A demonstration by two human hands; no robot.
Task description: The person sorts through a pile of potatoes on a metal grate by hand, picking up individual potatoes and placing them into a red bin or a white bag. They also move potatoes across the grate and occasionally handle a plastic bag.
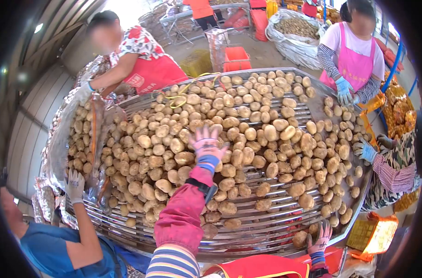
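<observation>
My left hand (206,144), in a thin glove with a striped cuff, lies with fingers spread over the heap of potatoes (155,162) in the middle of the slatted metal table (248,217). It grips none of them. A dark watch (201,187) is strapped over my pink sleeve. At the table's near right edge my right hand (319,240), gloved alike, has its fingers stretched out and thumb apart. A brown potato (300,239) lies just left of that thumb, and a smaller potato (314,229) sits between thumb and fingers; contact is hard to judge.
Left, a co-worker in a red apron (155,76) and another in a blue shirt (58,245) handle a clear bag (88,134) of potatoes. Two people work at the right edge. Beyond the table stand a red crate (236,58) and a large white sack (296,34).
</observation>
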